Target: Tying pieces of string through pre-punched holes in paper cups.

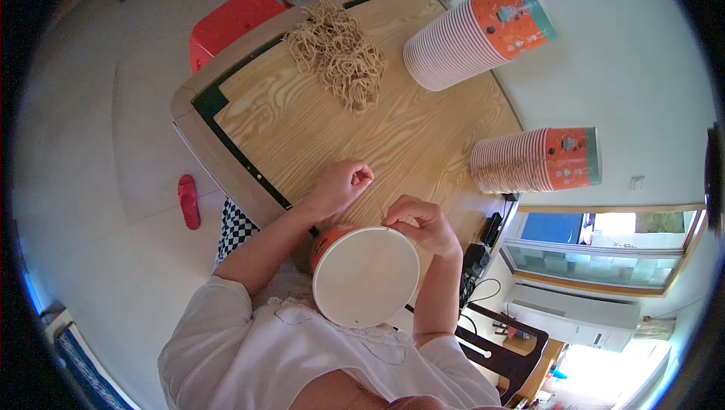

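Note:
A paper bucket [366, 278] with a white inside and an orange printed outside rests against my front, its mouth facing up toward me. My left hand [343, 186] is closed in a pinch just beyond the bucket, on one end of a thin tan cord [379, 202]. The cord runs taut down to the bucket's rim. There my right hand [424, 223] pinches it between thumb and fingers, touching the rim's far right edge. A loose heap of similar tan cords [340, 55] lies at the far side of the wood-grain table [264, 131].
Two nested stacks of paper buckets, a taller stack [479, 36] and a shorter stack [536, 159], lie along the table's right side. Black adapters with cables [476, 259] sit at the near right edge. A red stool [230, 29] stands past the far left edge.

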{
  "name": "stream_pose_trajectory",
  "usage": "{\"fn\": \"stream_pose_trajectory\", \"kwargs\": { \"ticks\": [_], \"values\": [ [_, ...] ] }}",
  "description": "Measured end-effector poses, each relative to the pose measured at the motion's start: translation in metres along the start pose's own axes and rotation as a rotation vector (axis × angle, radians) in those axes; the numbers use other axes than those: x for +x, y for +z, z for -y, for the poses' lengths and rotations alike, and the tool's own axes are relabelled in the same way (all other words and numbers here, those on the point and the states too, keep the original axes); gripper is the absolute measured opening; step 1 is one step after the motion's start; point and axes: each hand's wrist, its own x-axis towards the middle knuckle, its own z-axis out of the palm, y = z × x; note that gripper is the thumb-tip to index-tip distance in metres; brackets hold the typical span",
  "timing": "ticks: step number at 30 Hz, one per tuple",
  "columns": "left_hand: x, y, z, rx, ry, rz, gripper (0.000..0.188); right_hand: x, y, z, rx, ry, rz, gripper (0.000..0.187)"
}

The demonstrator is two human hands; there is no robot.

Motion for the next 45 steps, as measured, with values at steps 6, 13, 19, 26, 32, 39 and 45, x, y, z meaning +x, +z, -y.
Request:
{"fn": "stream_pose_trajectory", "kwargs": {
  "ticks": [6,13,19,26,32,39,45],
  "values": [
    [-0.005,-0.01,-0.013,0.11,0.03,-0.019,0.011,-0.007,0.001,0.009,0.008,0.061,0.001,0.014],
    [-0.008,-0.014,-0.018,0.127,0.032,0.007,0.01,-0.015,0.004,0.008,0.168,0.111,-0.094,0.03],
    [-0.007,-0.011,-0.015,0.074,0.022,0.001,0.009,-0.017,0.01,0.015,0.05,0.104,-0.053,0.032],
    [-0.003,-0.01,0.023,-0.071,-0.01,-0.032,0.011,-0.013,0.018,0.027,-0.21,0.103,-0.234,0.016],
    [-0.005,-0.071,-0.046,-0.718,-0.337,0.08,0.016,-0.031,0.003,0.012,-0.35,0.183,-0.673,0.014],
    [-0.02,-0.102,-0.079,-1.044,-0.035,0.056,0.027,-0.05,0.014,0.028,-0.265,0.407,-0.784,0.012],
    [-0.035,-0.099,-0.103,-0.982,0.149,0.145,0.03,-0.075,0.042,0.056,-0.326,0.271,-0.351,0.018]
  ]
}}
